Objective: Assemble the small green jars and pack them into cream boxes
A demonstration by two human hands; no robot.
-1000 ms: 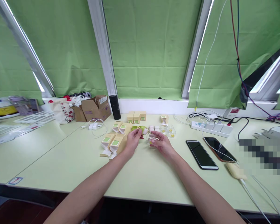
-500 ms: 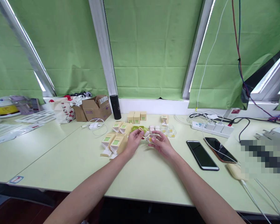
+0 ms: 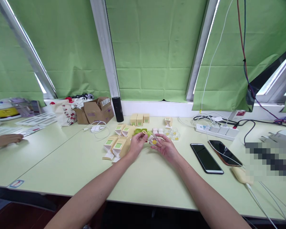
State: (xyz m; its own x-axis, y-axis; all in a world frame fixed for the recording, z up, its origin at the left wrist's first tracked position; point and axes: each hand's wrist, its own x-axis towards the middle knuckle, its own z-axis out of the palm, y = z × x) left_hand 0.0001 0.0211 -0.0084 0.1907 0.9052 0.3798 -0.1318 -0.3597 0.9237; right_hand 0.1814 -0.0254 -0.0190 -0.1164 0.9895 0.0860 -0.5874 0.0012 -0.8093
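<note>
My left hand [image 3: 136,144] pinches a small green and cream piece [image 3: 146,133] at its fingertips. My right hand [image 3: 165,147] is curled round a small clear plastic case with a yellow spot [image 3: 154,140], held against the left hand's piece. Both hands meet above the pale green table [image 3: 143,178]. Just left of them lie several tan cartons with green labels [image 3: 118,145]. Behind the hands are small white cubes [image 3: 157,130] and clear cases [image 3: 174,135].
Two phones [image 3: 206,157] lie to the right, next to a white power strip [image 3: 215,129] with cables. A black cylinder [image 3: 117,109], brown cardboard boxes [image 3: 95,110] and a printed bag [image 3: 64,114] stand at the back left. Another person's hand [image 3: 7,139] rests at the far left.
My right hand has brought the clear case leftwards and up against the piece in my left hand. Another person's hand has come into view at the far left.
</note>
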